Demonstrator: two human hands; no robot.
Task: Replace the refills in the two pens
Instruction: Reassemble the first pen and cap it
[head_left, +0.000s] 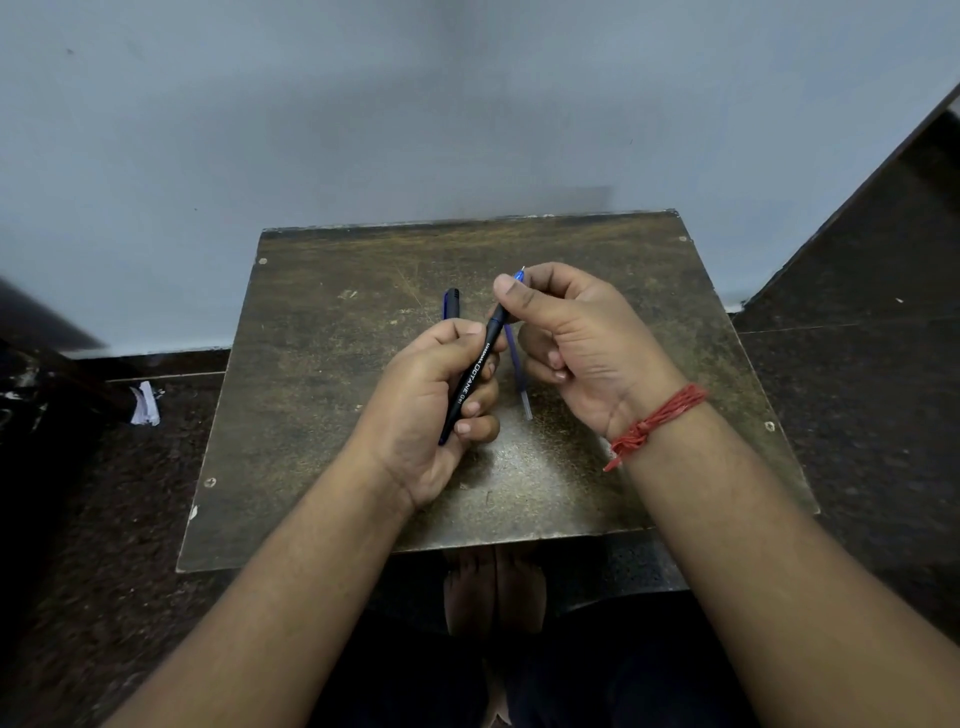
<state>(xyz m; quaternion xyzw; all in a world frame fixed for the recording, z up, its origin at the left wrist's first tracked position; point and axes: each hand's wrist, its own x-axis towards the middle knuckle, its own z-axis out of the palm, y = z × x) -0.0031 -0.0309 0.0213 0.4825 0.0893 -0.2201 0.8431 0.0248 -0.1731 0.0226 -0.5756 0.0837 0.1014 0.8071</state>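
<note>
As both hands hold it, black pen (470, 378) slanting, tip up-right

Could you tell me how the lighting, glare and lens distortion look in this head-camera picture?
Head view: dim, soft light, with a pale sheen on the table just below the hands; wide-angle bending bows the table edges and stretches the forearms; the black pen in the left hand is sharp enough to read its print; the corners darken.
</note>
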